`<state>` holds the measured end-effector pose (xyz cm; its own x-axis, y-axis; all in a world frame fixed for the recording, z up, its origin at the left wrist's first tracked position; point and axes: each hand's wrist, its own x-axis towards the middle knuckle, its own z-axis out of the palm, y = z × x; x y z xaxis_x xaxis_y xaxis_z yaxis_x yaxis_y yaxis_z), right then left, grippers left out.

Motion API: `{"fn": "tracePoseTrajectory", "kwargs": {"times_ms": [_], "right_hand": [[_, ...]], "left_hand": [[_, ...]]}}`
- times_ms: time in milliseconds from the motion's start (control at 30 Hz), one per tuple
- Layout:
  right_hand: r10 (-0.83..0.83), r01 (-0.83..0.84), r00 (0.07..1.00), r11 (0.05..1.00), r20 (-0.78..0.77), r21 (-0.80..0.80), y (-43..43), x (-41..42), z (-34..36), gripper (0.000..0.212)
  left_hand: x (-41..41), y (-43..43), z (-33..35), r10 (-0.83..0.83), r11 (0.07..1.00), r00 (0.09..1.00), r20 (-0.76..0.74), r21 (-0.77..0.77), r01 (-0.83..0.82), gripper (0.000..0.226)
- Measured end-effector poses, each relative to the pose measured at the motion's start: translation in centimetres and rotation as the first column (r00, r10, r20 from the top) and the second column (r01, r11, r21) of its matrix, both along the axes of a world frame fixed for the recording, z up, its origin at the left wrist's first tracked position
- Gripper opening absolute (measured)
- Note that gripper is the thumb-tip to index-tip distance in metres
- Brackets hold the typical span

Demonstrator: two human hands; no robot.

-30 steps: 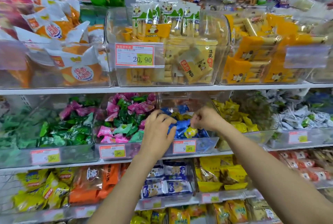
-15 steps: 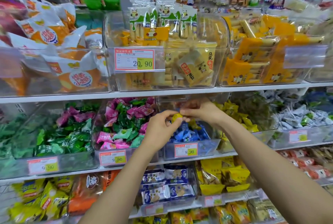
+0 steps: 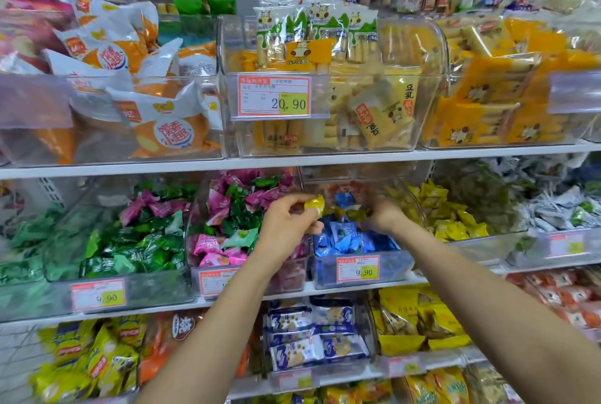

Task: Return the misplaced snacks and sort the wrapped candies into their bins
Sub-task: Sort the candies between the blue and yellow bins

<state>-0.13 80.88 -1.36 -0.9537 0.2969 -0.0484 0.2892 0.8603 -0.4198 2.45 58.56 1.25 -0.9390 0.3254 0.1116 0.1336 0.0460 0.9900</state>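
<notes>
Nearest to the camera, the left hand (image 3: 286,228) is raised in front of the middle white shelf (image 3: 156,306). Its thumb and fingertips pinch a small yellow wrapped candy (image 3: 315,204) by one end. The candy is in the air, just above the left edge of the clear plastic bin of blue wrapped candies (image 3: 325,268).

A little deeper, the right hand (image 3: 385,216) reaches into the same bin near its right wall, among blue pieces and some yellowish ones. It is blurred, so it cannot be told whether its fingers hold anything.

Further right on this shelf stands the clear bin of yellow wrapped candies (image 3: 478,242), probably the proper home for the piece.

The candy should be very light, firm inside, with a smooth film wrapper that can slip. A pinch across the body, or on the sealed end, should be enough; no squeezing is needed.
</notes>
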Motion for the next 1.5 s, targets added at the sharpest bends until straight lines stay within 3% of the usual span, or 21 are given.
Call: {"fn": "tracePoseTrajectory", "kwargs": {"times_ms": [67, 167, 300, 467, 533, 867, 967, 1067, 1200, 1300, 1433, 1500], "right_hand": [[-0.024, -0.002, 0.986, 0.988, -0.166, -0.155, -0.1, 0.0, 1.0, 0.006], [-0.030, -0.063, 0.965, 0.936, -0.259, -0.346, -0.9, -0.2, 2.3, 0.023], [0.055, -0.090, 0.991, 0.945, -0.119, -0.313, -1.5, -1.6, 1.2, 0.003], [0.103, -0.059, 0.989, 0.934, 0.109, -0.353, -2.3, -2.4, -0.1, 0.025], [0.099, -0.045, 0.984, 0.943, 0.149, -0.330, -2.6, -2.6, -0.1, 0.034], [0.163, -0.089, 0.969, 0.931, 0.185, -0.353, -2.1, -2.4, 0.5, 0.036], [0.165, -0.114, 0.979, 0.929, 0.118, -0.351, -2.1, -1.8, 0.6, 0.035], [0.127, -0.144, 0.989, 0.916, -0.071, -0.375, -1.6, -1.2, 0.9, 0.033], [0.077, -0.239, 0.957, 0.755, -0.280, -0.611, -0.3, 1.5, 3.1, 0.028], [0.010, -0.228, 0.957, 0.644, -0.289, -0.731, 2.3, 4.5, 4.9, 0.013], [-0.148, -0.119, 0.946, 0.667, -0.288, -0.735, 7.5, 7.8, 5.2, 0.004], [-0.261, -0.036, 0.921, 0.682, -0.289, -0.730, 10.2, 9.2, 5.3, 0.016]], "left_hand": [[-0.2, 0.0, 0.3, -0.007, 1.000, 1.000, -0.008, -0.003, 0.007, 0.030], [-0.3, 0.0, 0.9, -0.010, 1.000, 1.000, -0.018, -0.017, 0.010, 0.029], [-0.7, -0.3, 1.1, -0.015, 1.000, 1.000, -0.014, -0.007, 0.015, 0.030], [-1.0, -0.7, 0.8, -0.010, 1.000, 1.000, 0.000, 0.019, 0.010, 0.028], [-1.0, -0.9, 0.8, -0.008, 1.000, 1.000, 0.009, 0.028, 0.007, 0.026], [-0.6, -0.3, 1.4, 0.036, 0.998, 0.999, 0.023, 0.046, -0.037, 0.024], [-0.1, 0.2, 1.6, 0.057, 0.997, 0.998, -0.005, 0.055, -0.056, 0.021], [0.2, 0.9, 1.3, 0.114, 0.992, 0.993, -0.027, 0.052, -0.113, 0.022], [0.3, 2.8, 0.8, 0.184, 0.982, 0.982, -0.040, 0.058, -0.182, 0.019], [0.5, 5.2, 0.7, 0.228, 0.972, 0.971, -0.070, 0.070, -0.224, 0.011], [1.1, 9.8, 0.7, 0.162, 0.986, 0.975, -0.153, -0.017, -0.166, 0.010], [1.5, 12.8, 0.6, 0.079, 0.995, 0.985, -0.152, -0.056, -0.088, 0.017]]}}
